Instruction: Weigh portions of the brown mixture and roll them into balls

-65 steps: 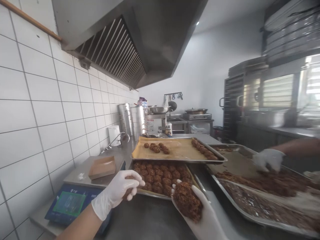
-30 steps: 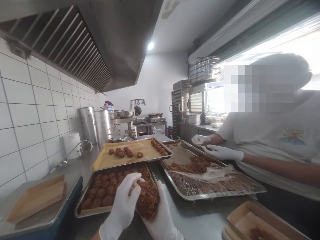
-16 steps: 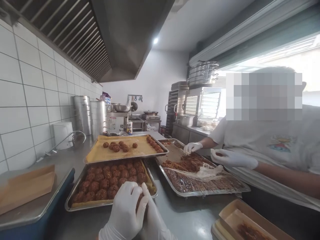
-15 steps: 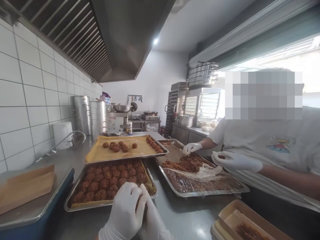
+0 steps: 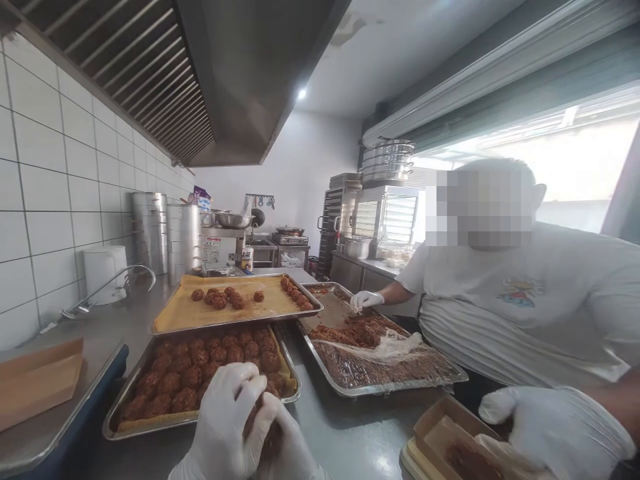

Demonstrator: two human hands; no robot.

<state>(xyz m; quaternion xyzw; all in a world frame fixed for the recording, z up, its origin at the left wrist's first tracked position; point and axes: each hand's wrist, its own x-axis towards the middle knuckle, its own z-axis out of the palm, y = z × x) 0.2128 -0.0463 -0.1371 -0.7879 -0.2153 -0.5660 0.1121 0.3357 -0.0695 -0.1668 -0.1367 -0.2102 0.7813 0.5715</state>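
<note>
My left hand (image 5: 225, 417), in a white glove, is cupped with its fingers curled over a reddish-brown meatball (image 5: 271, 443). From the other side my right hand (image 5: 291, 437), also gloved, closes round the same ball, so only bits of it show between the fingers. Just beyond my hands lies a metal tray (image 5: 117, 400) packed with rows of meatballs (image 5: 193, 367). A second tray (image 5: 173, 303), lined with yellow paper, rests partly over it and carries several loose meatballs (image 5: 223, 297).
At right, a tray (image 5: 453, 377) holds minced filling (image 5: 365, 331) under pulled-back plastic wrap. Across the table stands a co-worker, one gloved hand (image 5: 367, 300) at that filling, the other (image 5: 557, 423) over a cardboard box (image 5: 435, 427). Another cardboard box (image 5: 40, 387) sits far left.
The co-worker's nearer hand has come from above the filling down to the cardboard box. My hands have shifted slightly left in view and opened a little, showing more of the meatball.
</note>
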